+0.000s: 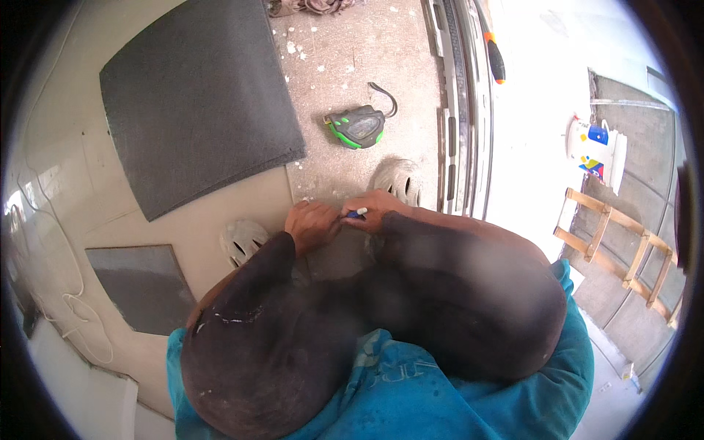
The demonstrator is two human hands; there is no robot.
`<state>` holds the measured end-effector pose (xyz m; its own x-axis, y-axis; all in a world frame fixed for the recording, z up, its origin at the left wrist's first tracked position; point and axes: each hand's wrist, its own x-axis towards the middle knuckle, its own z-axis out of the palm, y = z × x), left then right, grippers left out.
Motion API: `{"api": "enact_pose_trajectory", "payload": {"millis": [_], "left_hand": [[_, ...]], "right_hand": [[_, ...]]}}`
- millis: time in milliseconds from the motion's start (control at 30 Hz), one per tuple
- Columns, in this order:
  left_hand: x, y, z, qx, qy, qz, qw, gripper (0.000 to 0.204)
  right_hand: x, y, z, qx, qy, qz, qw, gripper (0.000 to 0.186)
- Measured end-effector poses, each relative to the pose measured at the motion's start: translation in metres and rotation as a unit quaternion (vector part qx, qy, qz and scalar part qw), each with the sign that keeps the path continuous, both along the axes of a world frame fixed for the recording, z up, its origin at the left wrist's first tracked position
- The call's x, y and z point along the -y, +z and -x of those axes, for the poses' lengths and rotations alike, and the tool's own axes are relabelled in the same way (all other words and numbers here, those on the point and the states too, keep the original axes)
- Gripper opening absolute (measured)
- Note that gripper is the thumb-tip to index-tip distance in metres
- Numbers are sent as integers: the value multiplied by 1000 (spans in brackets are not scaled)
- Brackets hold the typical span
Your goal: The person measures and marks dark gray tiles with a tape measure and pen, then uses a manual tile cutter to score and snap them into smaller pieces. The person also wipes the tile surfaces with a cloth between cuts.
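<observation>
Between my knees both hands meet, close together. My right hand (pixel 374 207) is closed around a small blue and white marker pen (pixel 357 214). Touching it, my left hand (pixel 314 224) is closed too, its fingertips at the pen; whether it grips part of the pen is hidden. Just beyond the hands lies a grey and green tape measure (pixel 357 127) with a black wrist strap, on a speckled stone slab (pixel 334 70). Light-coloured perforated clogs are on my feet, the left clog (pixel 244 242) and the right clog (pixel 402 180).
Large dark grey tiles (pixel 198 103) lie stacked at the far left, with a smaller grey tile (pixel 143 286) nearer. A metal door track (pixel 462 117) runs along the right. Beyond it are an orange-and-black tool handle (pixel 496 60), a white bucket (pixel 595 150) and a wooden ladder-like frame (pixel 616 249). A white cable (pixel 70 257) trails at left.
</observation>
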<state>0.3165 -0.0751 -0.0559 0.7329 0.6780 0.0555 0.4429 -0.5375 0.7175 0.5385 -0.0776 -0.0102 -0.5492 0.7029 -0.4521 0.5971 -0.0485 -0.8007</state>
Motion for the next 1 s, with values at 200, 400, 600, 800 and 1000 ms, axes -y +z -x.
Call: {"api": "enact_pose_trajectory", "payload": {"millis": [200,400,600,800,1000], "left_hand": [[9,15,-5,-22,33,42,998,18],[-26,44,23,-274,-109,114,949,26],[-17,29,37,-361,-195,97,906,23],[-10,17,52,-323,-191,77,924,31],[-26,41,61,-298,-143,165,929,33]], "right_hand": [[-20,15,-1,159,-37,135,977,34],[-109,53,-39,186,-81,-83,976,29],[-114,19,-21,281,46,-293,913,82],[-75,19,-8,236,111,-194,946,91],[-144,9,-20,151,-62,-339,926,74]]}}
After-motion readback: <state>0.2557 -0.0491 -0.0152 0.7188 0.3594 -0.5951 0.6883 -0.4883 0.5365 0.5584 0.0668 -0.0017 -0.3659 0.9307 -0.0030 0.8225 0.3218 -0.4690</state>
